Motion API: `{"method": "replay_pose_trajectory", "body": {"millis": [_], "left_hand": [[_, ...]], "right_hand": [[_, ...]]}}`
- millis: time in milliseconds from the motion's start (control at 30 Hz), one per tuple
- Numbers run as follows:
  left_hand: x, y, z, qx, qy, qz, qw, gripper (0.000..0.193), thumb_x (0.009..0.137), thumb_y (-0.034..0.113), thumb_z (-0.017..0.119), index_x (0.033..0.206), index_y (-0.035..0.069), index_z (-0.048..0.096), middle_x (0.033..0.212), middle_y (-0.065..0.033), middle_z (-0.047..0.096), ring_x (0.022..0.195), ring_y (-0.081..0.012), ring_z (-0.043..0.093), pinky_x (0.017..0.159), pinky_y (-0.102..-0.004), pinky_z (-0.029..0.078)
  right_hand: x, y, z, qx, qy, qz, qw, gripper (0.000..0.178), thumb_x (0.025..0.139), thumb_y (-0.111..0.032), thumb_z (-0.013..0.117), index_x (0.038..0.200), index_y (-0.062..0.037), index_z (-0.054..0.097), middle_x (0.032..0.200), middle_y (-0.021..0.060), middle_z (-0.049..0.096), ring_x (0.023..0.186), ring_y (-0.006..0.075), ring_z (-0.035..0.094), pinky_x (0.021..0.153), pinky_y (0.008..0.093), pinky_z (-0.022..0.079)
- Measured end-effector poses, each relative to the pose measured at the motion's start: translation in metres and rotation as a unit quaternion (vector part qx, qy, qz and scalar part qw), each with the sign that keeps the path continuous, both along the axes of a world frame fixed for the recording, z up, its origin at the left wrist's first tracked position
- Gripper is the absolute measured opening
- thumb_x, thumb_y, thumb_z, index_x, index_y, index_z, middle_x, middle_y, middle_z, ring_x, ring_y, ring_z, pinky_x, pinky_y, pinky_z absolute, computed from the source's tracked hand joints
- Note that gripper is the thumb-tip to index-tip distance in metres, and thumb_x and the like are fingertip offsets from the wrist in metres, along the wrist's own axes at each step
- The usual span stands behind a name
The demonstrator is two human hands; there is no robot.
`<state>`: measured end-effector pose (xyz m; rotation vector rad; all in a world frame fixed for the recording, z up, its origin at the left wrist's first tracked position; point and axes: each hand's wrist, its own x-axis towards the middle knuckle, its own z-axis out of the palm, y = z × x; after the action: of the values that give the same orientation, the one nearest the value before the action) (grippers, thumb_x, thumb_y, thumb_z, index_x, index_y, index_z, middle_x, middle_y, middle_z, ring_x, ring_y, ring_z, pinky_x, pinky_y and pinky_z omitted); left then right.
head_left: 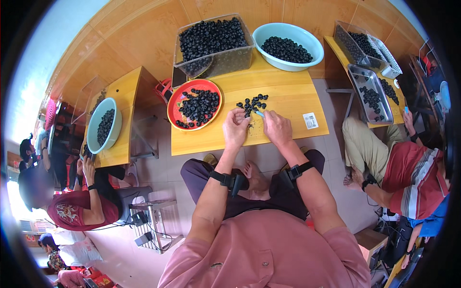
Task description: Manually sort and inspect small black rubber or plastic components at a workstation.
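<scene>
Pinching a black piece [247,115] in left hand [236,127], loose pieces [254,102] just beyond, blue tool [260,114] clamped in right hand [277,127]

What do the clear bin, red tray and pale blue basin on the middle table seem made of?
Clear bin: probably plastic; black pieces show through its glossy wall. Red tray: painted metal or plastic; shiny face suits both. Pale blue basin: likely plastic, smooth, evenly coloured.
</scene>
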<state>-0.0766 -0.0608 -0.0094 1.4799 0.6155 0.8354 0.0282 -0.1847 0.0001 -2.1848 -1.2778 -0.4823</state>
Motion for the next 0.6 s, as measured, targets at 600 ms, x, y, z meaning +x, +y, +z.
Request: {"method": "replay_pose_trajectory", "body": {"millis": [600], "left_hand": [[-0.028,0.079,0.065,0.449,0.128,0.140,0.873,0.029,0.079,-0.004,0.067,0.107,0.002,0.068,0.111,-0.0171,0.063,0.106,-0.0364,0.059,0.096,-0.0440,0.048]], "right_hand": [[0.004,-0.004,-0.005,-0.019,-0.009,0.000,1.000,0.009,0.090,-0.014,0.061,0.085,-0.0073,0.060,0.074,0.0108,0.062,0.067,0.0310,0.068,0.055,0.0435,0.055]]}}
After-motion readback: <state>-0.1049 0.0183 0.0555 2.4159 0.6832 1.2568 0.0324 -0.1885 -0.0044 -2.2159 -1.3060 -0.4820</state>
